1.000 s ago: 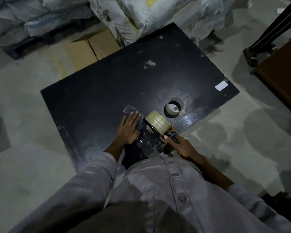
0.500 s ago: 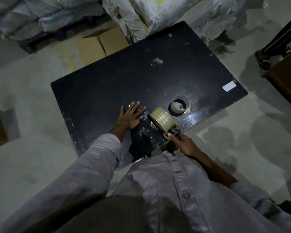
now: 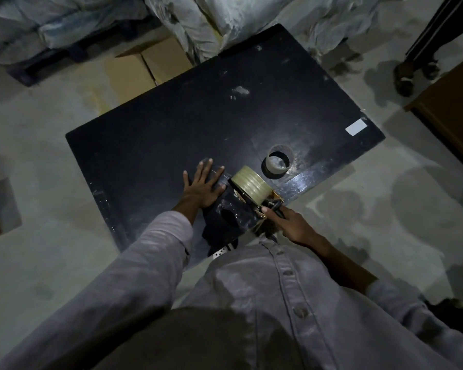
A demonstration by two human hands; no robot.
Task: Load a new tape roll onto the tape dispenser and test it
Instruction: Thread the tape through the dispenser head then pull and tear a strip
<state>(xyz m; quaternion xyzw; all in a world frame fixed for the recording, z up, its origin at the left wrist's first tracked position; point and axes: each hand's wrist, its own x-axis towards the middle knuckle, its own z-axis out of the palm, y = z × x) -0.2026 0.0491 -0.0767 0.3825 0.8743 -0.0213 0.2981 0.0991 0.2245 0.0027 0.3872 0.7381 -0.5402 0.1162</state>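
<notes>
A pale yellowish tape roll [image 3: 250, 184] is mounted on a hand-held tape dispenser [image 3: 267, 202] near the front edge of a black table [image 3: 171, 134]. My right hand [image 3: 289, 221] grips the dispenser's dark handle. A shiny strip of clear tape [image 3: 231, 209] lies stuck on the table from the dispenser toward my left hand. My left hand [image 3: 202, 184] lies flat, fingers spread, on the far end of that tape. An empty-looking tape core [image 3: 278, 162] stands just behind the dispenser.
A white label [image 3: 355, 127] sits at the table's right corner. Cardboard boxes [image 3: 145, 68] and pale sacks [image 3: 225, 20] lie on the floor behind. A brown piece of furniture [image 3: 449, 108] and another person's feet [image 3: 412, 73] are at the right.
My left hand has slid a little farther from me along the tape and now lies flat. My right hand and the dispenser stay about where they were. The camera shifted slightly.
</notes>
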